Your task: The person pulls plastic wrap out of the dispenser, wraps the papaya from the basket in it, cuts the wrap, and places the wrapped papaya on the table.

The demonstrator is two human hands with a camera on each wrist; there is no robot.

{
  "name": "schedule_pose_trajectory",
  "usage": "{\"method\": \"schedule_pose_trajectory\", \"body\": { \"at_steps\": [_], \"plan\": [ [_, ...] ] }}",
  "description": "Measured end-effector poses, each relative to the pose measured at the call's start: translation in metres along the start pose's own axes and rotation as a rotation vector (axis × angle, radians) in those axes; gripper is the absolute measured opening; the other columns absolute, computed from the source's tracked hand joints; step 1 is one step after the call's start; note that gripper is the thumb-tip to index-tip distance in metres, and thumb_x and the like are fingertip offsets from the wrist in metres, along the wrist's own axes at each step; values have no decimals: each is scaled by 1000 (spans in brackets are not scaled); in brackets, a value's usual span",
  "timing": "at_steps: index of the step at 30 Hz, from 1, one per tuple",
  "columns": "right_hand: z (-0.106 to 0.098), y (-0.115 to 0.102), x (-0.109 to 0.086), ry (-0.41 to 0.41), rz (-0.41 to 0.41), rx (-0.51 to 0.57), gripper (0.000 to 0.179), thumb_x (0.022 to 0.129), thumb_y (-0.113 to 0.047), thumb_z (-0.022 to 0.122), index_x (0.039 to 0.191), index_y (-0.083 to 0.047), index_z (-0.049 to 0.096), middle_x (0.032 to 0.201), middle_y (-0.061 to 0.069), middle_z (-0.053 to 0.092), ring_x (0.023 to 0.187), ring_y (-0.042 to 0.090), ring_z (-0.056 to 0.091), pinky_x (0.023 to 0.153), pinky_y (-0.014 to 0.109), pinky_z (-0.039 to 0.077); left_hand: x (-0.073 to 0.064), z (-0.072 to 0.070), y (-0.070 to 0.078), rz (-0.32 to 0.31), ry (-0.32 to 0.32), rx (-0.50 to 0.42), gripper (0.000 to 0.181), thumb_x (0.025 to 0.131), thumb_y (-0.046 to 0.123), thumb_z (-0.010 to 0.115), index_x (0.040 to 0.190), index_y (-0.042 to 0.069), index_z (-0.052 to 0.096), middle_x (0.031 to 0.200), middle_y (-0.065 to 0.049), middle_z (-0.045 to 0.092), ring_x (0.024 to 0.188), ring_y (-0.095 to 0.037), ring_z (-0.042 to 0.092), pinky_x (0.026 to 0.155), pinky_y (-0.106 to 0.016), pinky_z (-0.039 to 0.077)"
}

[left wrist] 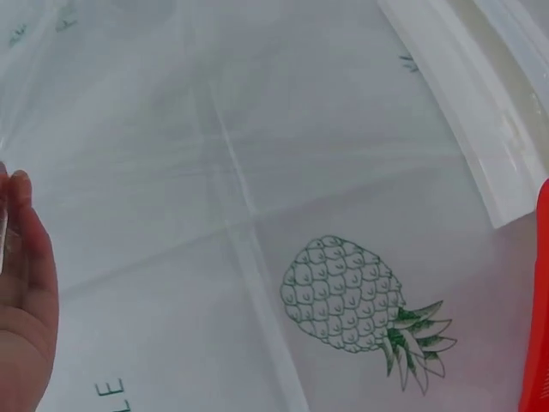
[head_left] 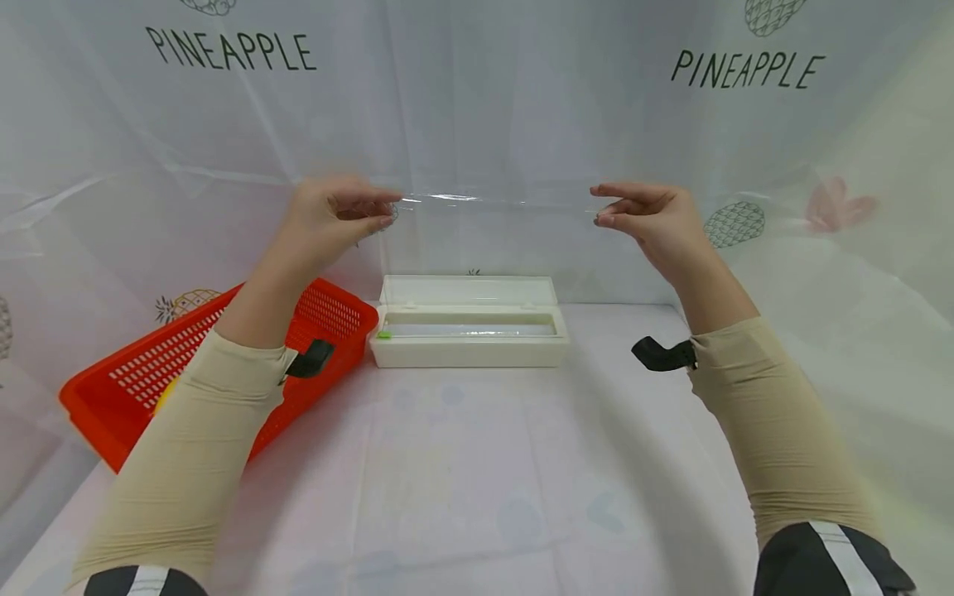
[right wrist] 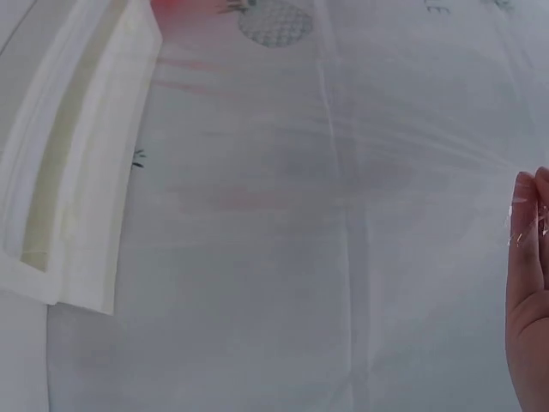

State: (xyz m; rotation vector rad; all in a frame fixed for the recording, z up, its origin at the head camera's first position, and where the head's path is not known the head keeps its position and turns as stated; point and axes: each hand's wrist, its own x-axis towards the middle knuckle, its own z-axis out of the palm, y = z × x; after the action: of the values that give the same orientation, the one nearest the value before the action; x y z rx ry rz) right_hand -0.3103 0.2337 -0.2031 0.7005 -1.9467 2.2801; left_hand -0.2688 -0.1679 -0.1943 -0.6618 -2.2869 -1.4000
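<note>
A sheet of clear cling film (head_left: pixel 455 198) is stretched between my two raised hands, in front of the hanging cloth. My left hand (head_left: pixel 335 213) pinches one end between thumb and fingers. At the other end, my right hand (head_left: pixel 654 222) pinches the film. Creases in the film (right wrist: pixel 463 153) run toward the right fingertips in the right wrist view. Below and between the hands stands a white cling film dispenser (head_left: pixel 469 354) with its lid raised. The film is so clear that its lower edge cannot be made out.
An orange-red plastic basket (head_left: pixel 339 308) stands left of the dispenser, partly behind my left forearm, with something yellow (head_left: pixel 166 394) inside. A pale patterned cloth (head_left: pixel 462 480) covers the table. Another cloth printed with pineapples (head_left: pixel 492 108) hangs behind.
</note>
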Motion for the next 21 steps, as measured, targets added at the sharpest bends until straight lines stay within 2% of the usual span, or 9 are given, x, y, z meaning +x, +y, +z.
{"method": "schedule_pose_trajectory", "body": {
  "at_steps": [5, 8, 11, 13, 19, 21],
  "plan": [
    [-4, 0, -16, 17, 40, -7, 31, 80, 11, 72, 111, 9, 69, 127, 14, 59, 91, 25, 68, 90, 31, 51, -16, 1, 10, -45, 36, -90, 30, 83, -2, 75, 113, 4, 73, 92, -2, 73, 84, -11, 69, 78, -20, 54],
    [-7, 0, -26, 5, 43, -42, 26, 81, 9, 73, 106, 11, 70, 128, 14, 59, 104, 29, 63, 90, 31, 51, -24, 1, 15, -90, 60, -142, 29, 81, -3, 77, 109, 1, 73, 90, -1, 74, 83, -11, 71, 78, -21, 54],
    [-7, 2, -35, -17, 32, -61, 22, 81, 10, 72, 103, 14, 69, 127, 16, 59, 120, 30, 51, 90, 32, 51, -35, -1, 18, -155, 66, -114, 24, 80, 3, 79, 104, 1, 76, 89, 1, 74, 82, -10, 71, 78, -20, 54],
    [-6, 3, -40, -31, 19, -58, 19, 82, 11, 71, 100, 16, 69, 125, 17, 61, 123, 32, 47, 89, 33, 52, -45, -2, 20, -183, 52, -89, 20, 81, 4, 79, 101, 2, 77, 88, 1, 74, 82, -10, 71, 78, -21, 54],
    [-6, 7, -62, -105, -69, -64, 9, 84, 17, 65, 91, 18, 69, 115, 17, 65, 101, 31, 62, 89, 31, 53, -76, -5, 26, -212, -3, -4, 15, 82, 5, 78, 97, 5, 78, 89, 0, 75, 84, -13, 70, 74, -22, 55],
    [-7, 9, -70, -166, -103, -69, 8, 85, 19, 62, 89, 18, 69, 115, 17, 66, 102, 29, 64, 89, 31, 52, -87, -7, 29, -235, -26, 43, 16, 83, 9, 78, 99, 9, 79, 91, 2, 75, 86, -10, 69, 74, -21, 55]
  ]
}}
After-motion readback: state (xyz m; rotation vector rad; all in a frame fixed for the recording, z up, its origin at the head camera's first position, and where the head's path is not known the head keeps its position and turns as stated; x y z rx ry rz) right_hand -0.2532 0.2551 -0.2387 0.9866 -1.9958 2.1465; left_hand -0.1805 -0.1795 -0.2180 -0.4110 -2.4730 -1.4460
